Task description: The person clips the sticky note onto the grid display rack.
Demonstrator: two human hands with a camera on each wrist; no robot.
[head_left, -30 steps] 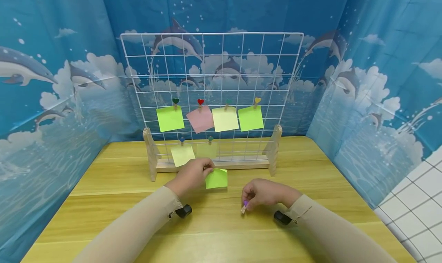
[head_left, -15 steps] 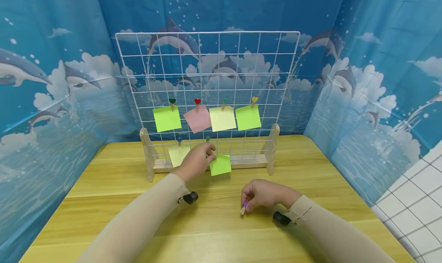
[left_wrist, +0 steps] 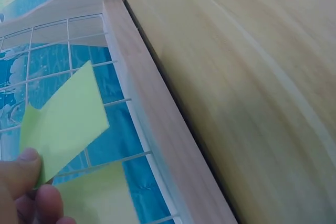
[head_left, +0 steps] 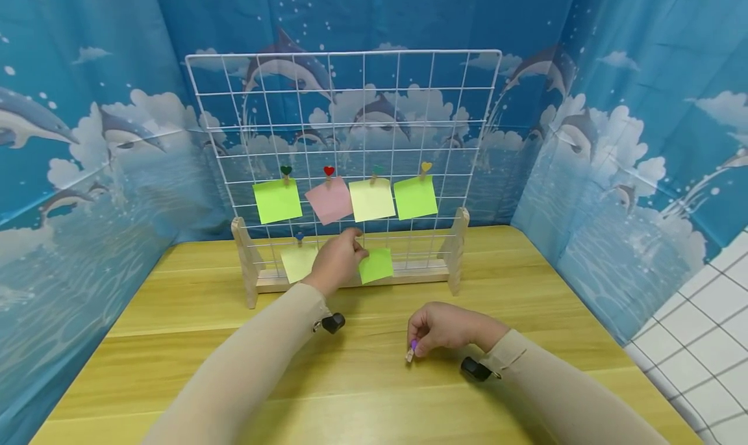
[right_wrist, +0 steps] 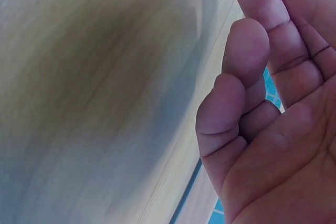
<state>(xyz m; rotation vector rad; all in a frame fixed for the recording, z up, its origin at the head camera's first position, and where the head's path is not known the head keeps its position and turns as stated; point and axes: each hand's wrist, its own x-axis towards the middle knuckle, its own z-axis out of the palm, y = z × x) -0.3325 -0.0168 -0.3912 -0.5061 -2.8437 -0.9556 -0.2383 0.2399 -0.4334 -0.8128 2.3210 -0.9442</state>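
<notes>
My left hand (head_left: pixel 337 258) pinches a bright green sticky note (head_left: pixel 376 266) by its upper left corner, close in front of the lower part of the white wire grid (head_left: pixel 363 125). In the left wrist view, thumb and fingers grip that green note (left_wrist: pixel 67 121), with a paler note (left_wrist: pixel 100 198) hanging behind it. To the left a pale yellow note (head_left: pixel 296 264) hangs from a blue clip (head_left: pixel 300 236). Low over the table, my right hand (head_left: pixel 447 330) holds a small wooden clothespin (head_left: pixel 411 353) with a purple top; it is out of sight in the right wrist view.
Higher on the grid hang a green note (head_left: pixel 277 201), a pink note (head_left: pixel 330 201), a yellow note (head_left: pixel 372 200) and another green note (head_left: pixel 415 197), under heart-topped clips. A wooden stand (head_left: pixel 459 250) carries the grid on the table (head_left: pixel 374 393). A dolphin-print curtain (head_left: pixel 590 172) surrounds it.
My left hand has lifted the green note forward from above the table to the grid's lower rows, covering the clip there. My right hand stays almost still with the clothespin. The view shifts slightly.
</notes>
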